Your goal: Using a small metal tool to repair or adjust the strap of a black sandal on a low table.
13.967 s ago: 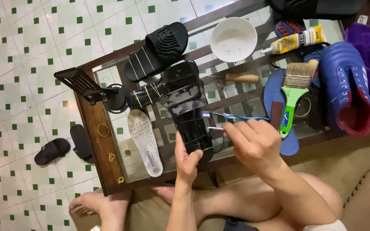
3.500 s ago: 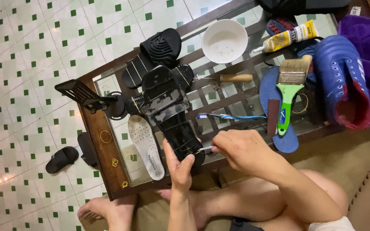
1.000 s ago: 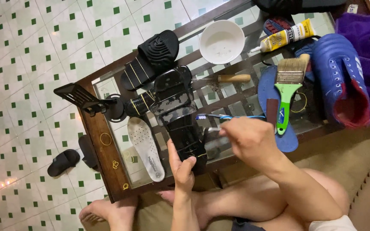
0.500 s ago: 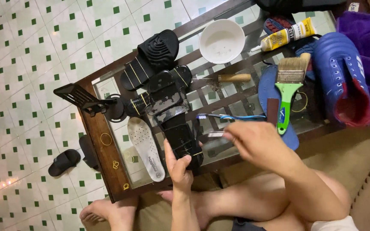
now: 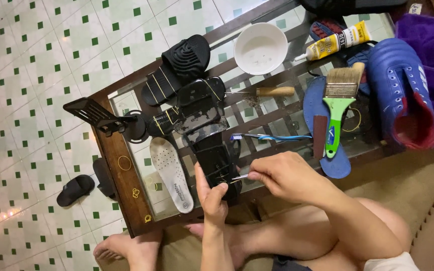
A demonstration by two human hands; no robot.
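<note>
Left hand [image 5: 212, 198] is gripping the near end of a black sandal [image 5: 208, 135], which lies on the glass bench [image 5: 126, 175] and stretches away from it. Right hand [image 5: 282, 175] is pinched round a thin metal tool [image 5: 239, 176], tip touching the sandal just by the left thumb. Blue toothbrush [image 5: 269, 136] sits just past the right hand, white insole [image 5: 172, 173] left of the left hand, and green-handled paintbrush [image 5: 340, 108] further off to the right.

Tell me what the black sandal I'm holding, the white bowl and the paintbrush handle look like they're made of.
The black sandal looks like rubber or foam: matte and moulded, with glossy wet-looking patches. The white bowl could be plastic or ceramic; it is smooth with an even rim, and the picture leaves it open. The paintbrush handle looks like glossy green plastic, with pale bristles.
</note>
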